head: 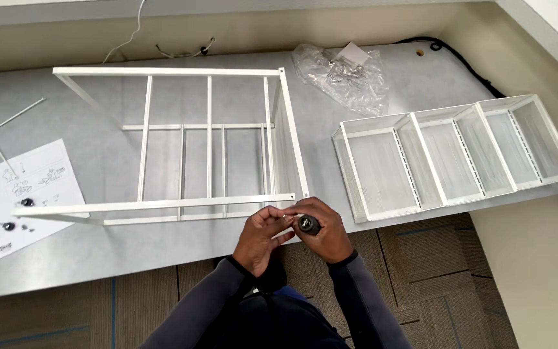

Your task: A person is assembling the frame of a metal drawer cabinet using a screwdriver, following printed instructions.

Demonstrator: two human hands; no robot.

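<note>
Work surface: a grey laminate table [356, 129] set against a beige wall, with brown carpet tiles on the floor along its near edge. A black cable [460, 59] runs along the far right corner.

Both hands meet just off the near edge of the table, below the frame's near right corner. The right hand [324, 232] is closed around a small black caster wheel [309, 224]; its round face is turned up toward the camera, and its long axis cannot be told. The left hand [261, 239] has its fingertips pinched narrowly at the caster's left side, touching it; what they pinch is too small to identify.

The white metal rack frame [208, 136] lies on its side on the table, long axis running left to right, its bars running near to far. To the right, 3 white mesh trays [453, 155] sit side by side. A clear plastic bag of hardware [347, 74] lies far of the trays. At the left edge are a printed instruction sheet [14, 194] with small black parts on it, and thin white rods [1, 129].
</note>
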